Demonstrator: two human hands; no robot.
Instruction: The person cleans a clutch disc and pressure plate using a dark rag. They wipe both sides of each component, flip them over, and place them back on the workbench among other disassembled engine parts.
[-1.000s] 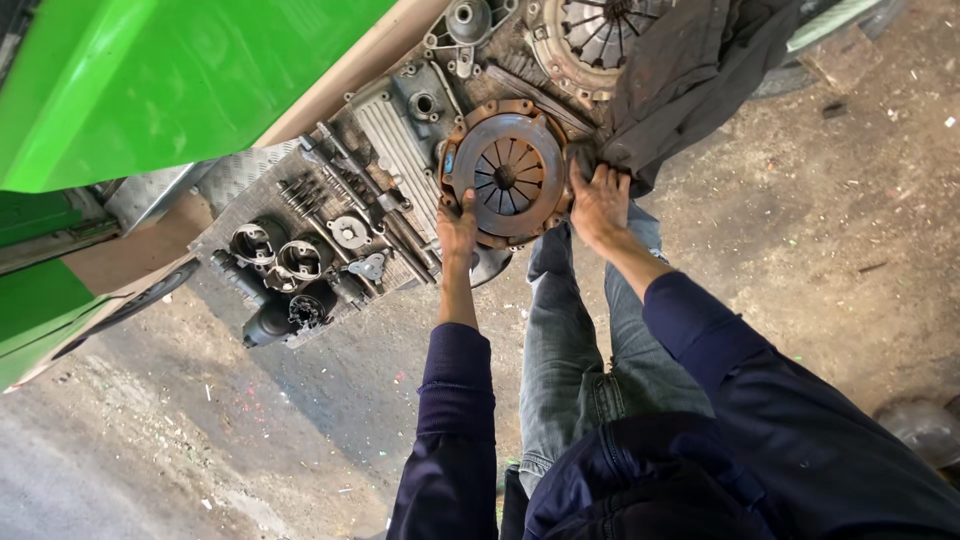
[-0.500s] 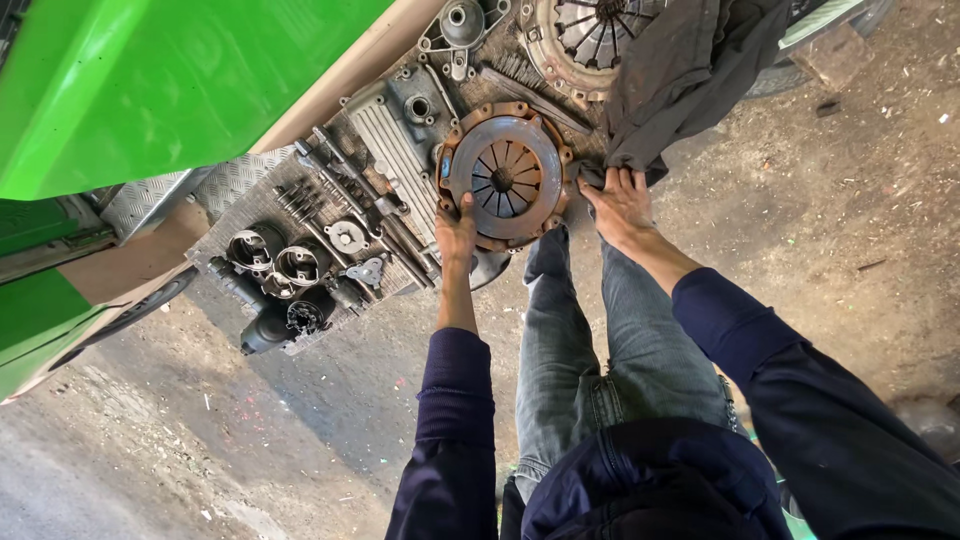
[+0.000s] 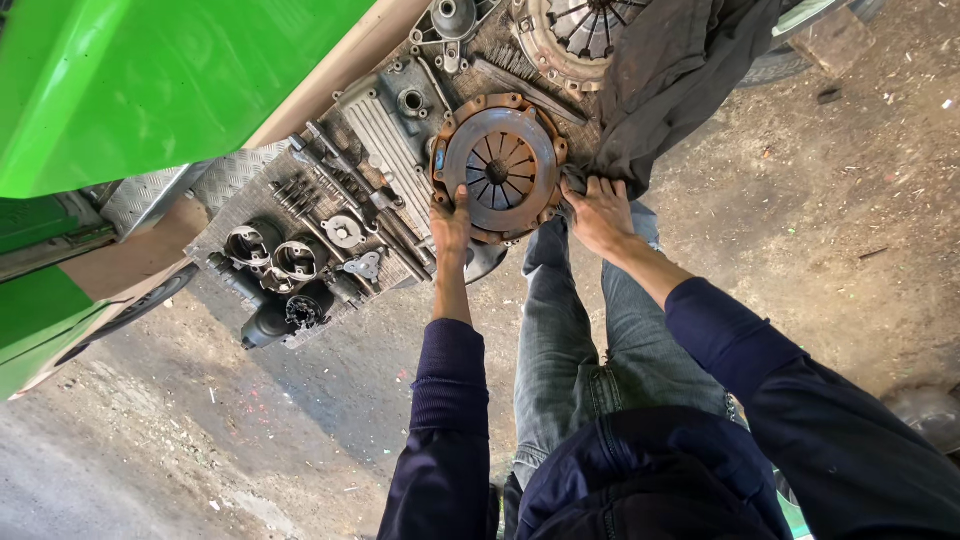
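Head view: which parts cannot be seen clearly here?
- Second clutch plate: cut off by the top edge, partly under the dark cloth.
- Right hand: fingertips hidden behind the rusty clutch plate.
- Left hand: palm side hidden against that plate.
- Pistons: details too small.

The right hand point(image 3: 600, 215) now lies beside the rusty clutch cover point(image 3: 500, 165), on the dark cloth's point(image 3: 665, 85) edge.

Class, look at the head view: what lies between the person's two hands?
The rusty round clutch plate lies between them; the left hand grips its lower left edge, the right hand is at its right edge.
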